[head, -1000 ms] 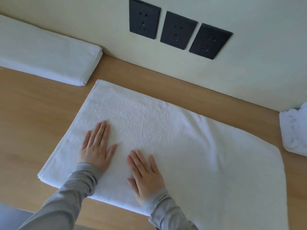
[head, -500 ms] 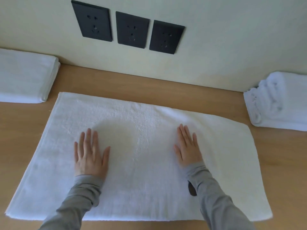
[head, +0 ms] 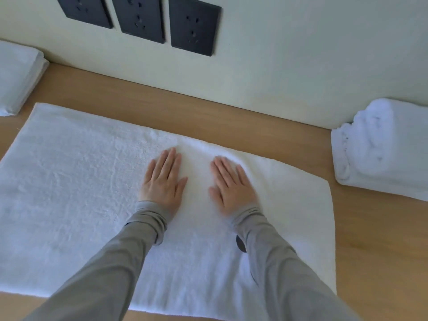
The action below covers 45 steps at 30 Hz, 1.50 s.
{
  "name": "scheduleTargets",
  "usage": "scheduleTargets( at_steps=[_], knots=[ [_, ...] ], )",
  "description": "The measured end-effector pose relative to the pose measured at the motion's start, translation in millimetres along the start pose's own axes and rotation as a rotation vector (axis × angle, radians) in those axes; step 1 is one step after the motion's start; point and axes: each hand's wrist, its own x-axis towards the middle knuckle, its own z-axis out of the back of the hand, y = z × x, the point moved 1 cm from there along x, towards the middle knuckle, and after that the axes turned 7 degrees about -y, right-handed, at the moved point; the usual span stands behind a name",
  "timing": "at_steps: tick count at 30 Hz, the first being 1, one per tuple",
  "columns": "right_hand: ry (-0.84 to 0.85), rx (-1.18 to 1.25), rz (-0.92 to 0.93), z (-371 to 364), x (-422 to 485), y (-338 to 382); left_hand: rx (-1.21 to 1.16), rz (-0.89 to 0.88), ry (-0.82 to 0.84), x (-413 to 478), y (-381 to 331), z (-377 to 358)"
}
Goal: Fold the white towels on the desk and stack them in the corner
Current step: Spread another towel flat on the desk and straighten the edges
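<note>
A large white towel (head: 76, 200) lies spread flat across the wooden desk (head: 375, 239). Both palms rest flat on it near its far edge, fingers pointing to the wall. My left hand (head: 163, 179) sits just left of the towel's middle. My right hand (head: 231, 184) lies a hand's width to its right and looks slightly blurred. Neither hand grips the cloth. A neatly folded white towel (head: 16, 75) lies at the far left against the wall. A loosely bundled pile of white towels (head: 382, 149) sits at the far right.
Three black wall sockets (head: 141, 17) are set in the pale wall above the desk. A strip of bare wood runs between the spread towel and the wall, and more bare wood lies to the right of the towel.
My hands, apart half a second ago, have come together and slid toward the towel's far edge. The view has shifted closer and to the right.
</note>
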Motion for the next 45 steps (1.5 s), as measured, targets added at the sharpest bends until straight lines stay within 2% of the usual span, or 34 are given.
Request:
scheduleTargets(
  at_steps=[5,9,11,13,15,17,19,23,28,31,32,34,36,38,42,45],
  knots=[
    [0.018,-0.048,-0.081,3,-13,-101,0.073,0.022,0.003,-1,0,-5],
    [0.022,-0.11,-0.162,7,-15,-145,0.105,0.032,0.002,1,-2,-4],
    [-0.012,-0.123,-0.249,13,-14,-139,0.112,0.032,-0.003,1,-3,-4],
    [-0.144,-0.029,-0.292,22,-13,-102,0.112,0.03,-0.011,1,-4,-4],
    [-0.255,0.087,-0.146,22,-20,-43,0.107,0.032,-0.012,1,-5,-3],
    [-0.176,0.151,0.096,11,-42,16,0.104,0.03,-0.017,1,-6,-3],
    [-0.082,0.153,0.21,1,-68,38,0.103,0.025,-0.024,0,-5,-3],
    [-0.026,0.037,0.056,-4,-100,-20,0.105,0.02,-0.034,0,-3,-6],
    [0.017,-0.058,-0.337,7,-130,-109,0.102,0.013,-0.031,0,-2,-7],
    [-0.053,-0.016,-0.49,15,-131,-89,0.097,0.013,-0.035,0,-2,-9],
    [-0.095,0.015,-0.473,17,-127,-63,0.095,0.013,-0.036,0,-2,-9],
    [-0.145,0.086,-0.315,13,-122,4,0.089,0.01,-0.04,0,-2,-8],
    [-0.119,0.136,-0.139,3,-126,63,0.08,-0.001,-0.041,0,-2,-7],
    [-0.058,0.12,-0.068,-5,-137,87,0.07,-0.004,-0.04,0,-1,-7],
    [-0.014,0.058,-0.116,-11,-170,40,0.064,-0.012,-0.032,-1,-2,-7],
    [0.002,0.001,-0.26,-10,-204,-21,0.06,-0.01,-0.03,-1,-2,-6]
  ],
)
